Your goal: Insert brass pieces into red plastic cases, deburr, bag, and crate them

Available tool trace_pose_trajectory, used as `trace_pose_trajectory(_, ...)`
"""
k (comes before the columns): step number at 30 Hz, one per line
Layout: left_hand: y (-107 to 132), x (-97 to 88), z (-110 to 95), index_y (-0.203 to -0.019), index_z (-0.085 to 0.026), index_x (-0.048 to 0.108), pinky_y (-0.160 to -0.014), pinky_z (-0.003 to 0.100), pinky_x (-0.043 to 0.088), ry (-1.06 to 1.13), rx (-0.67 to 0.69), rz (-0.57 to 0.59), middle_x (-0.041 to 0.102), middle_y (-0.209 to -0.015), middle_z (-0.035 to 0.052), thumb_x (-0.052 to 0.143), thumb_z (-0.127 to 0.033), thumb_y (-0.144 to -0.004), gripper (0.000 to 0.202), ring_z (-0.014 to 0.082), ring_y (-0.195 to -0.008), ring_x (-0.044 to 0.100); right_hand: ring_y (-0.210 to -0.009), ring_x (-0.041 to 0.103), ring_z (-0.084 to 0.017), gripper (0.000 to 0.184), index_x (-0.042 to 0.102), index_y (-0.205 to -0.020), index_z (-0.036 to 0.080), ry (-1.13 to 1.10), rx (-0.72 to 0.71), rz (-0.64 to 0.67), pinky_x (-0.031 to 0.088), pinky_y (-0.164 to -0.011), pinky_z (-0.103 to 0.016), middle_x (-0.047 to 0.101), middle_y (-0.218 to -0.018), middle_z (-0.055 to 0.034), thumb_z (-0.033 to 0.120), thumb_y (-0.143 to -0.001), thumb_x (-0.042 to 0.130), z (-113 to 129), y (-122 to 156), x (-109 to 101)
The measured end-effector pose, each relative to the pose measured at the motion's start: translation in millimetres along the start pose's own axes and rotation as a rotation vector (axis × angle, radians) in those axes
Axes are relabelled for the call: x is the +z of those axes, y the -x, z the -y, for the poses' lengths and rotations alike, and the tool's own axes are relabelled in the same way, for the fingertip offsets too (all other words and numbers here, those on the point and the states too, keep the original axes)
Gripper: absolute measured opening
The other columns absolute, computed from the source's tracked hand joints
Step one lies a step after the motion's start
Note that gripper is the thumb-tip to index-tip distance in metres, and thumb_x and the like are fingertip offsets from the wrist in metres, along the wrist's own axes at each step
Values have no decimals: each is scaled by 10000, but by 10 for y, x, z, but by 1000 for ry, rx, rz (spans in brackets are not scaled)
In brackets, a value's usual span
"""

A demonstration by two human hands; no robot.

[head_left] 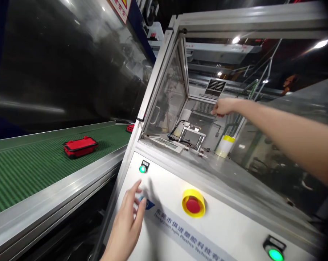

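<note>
My left hand [128, 214] is held over the white front panel [164, 192] of a machine, just below a green-lit push button [142, 169]. Its fingers are spread and it holds nothing. Inside the machine's framed opening, my right hand [224, 107] hangs with its fingers curled together. Whether anything small is pinched there I cannot make out. Below and left of it stands a small metal fixture [192, 136] with cables. A white container with a yellow rim [225, 146] is on the machine bed under my right forearm.
A green conveyor belt [39, 170] on the left carries a red and black case [80, 146], and another red piece [130, 128] lies farther along. The panel has a red emergency stop button [193, 204] and a second green button [275, 253]. A metal frame [155, 83] borders the opening.
</note>
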State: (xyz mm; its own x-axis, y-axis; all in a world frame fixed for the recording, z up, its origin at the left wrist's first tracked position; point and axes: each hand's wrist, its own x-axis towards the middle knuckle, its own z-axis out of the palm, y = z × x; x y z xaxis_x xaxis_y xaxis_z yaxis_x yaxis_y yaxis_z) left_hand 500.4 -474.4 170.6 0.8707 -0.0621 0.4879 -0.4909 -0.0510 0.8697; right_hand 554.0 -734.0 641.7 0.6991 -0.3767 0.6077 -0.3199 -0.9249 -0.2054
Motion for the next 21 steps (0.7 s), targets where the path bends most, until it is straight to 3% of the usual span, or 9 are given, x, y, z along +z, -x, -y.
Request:
trace_pose_trajectory(2,-220,72,-57,-1554,-349,280,-811,376,561,-91,84,5,552,-1282,95,411,-464,-1031,551,221,-945,635,-615,593,51,856,615,-737,-126,88,-64,116,357,-601,-163,639,-783,-54,402,-980,-14,146,352,-270)
trace_pose_trajectory(4,-363,124,-76,-1577,-317,249,-817,370,548,-149,122,3,541,-1238,100,383,-432,-1039,567,216,-933,624,-667,609,31,874,615,-795,-179,146,-151,181,330,-617,-189,657,-778,-65,462,-927,35,148,925,-483)
trace_pose_trajectory(5,-401,138,-73,-1584,-301,243,-821,374,542,-163,127,2,540,-1213,101,381,-424,-1037,577,219,-924,621,-687,619,19,789,645,-892,-152,171,-209,184,336,-641,-190,675,-793,-49,493,-943,194,89,1294,-554)
trace_pose_trajectory(7,-430,139,-55,-1595,-275,230,-863,398,521,-171,126,11,539,-1189,105,383,-411,-1031,600,236,-939,616,-620,618,-8,583,709,-1076,24,245,-421,61,364,-615,-181,690,-767,-6,548,-921,508,-135,2139,-595)
trace_pose_trajectory(8,-431,128,-44,-1597,-264,229,-888,408,508,-174,128,14,541,-1184,107,386,-406,-1026,609,248,-964,612,-564,601,-20,483,711,-1144,125,198,-450,37,386,-573,-172,686,-738,12,531,-936,551,-296,2575,-554)
trace_pose_trajectory(11,-432,59,-28,-1600,-255,234,-916,414,475,-180,139,41,574,-1136,96,394,-397,-1014,625,270,-986,604,-534,587,-113,356,629,-1279,314,11,-327,5,484,-474,-218,683,-731,18,470,-963,577,-941,3689,-192)
trace_pose_trajectory(13,-441,-6,-35,-1605,-302,216,-860,392,474,-207,123,94,623,-1080,63,402,-410,-1012,631,264,-918,627,-539,609,-143,404,546,-1366,344,-9,-183,-120,496,-414,-237,716,-860,-4,455,-978,532,-1441,4142,185)
trace_pose_trajectory(17,-471,-123,-62,-1600,-411,143,-727,332,466,-389,47,182,708,-1025,-2,378,-423,-1017,629,237,-786,677,-703,716,-173,509,401,-1522,354,195,-179,-209,565,-504,-250,739,-1088,-33,373,-1018,470,-2204,4491,889)
trace_pose_trajectory(21,-490,-154,-39,-1608,-380,108,-696,309,488,-468,55,219,730,-989,-4,395,-291,-958,716,222,-767,710,-903,736,-216,602,331,-1569,380,333,-235,-297,601,-645,-298,720,-1194,-42,264,-1008,514,-2475,4611,1213)
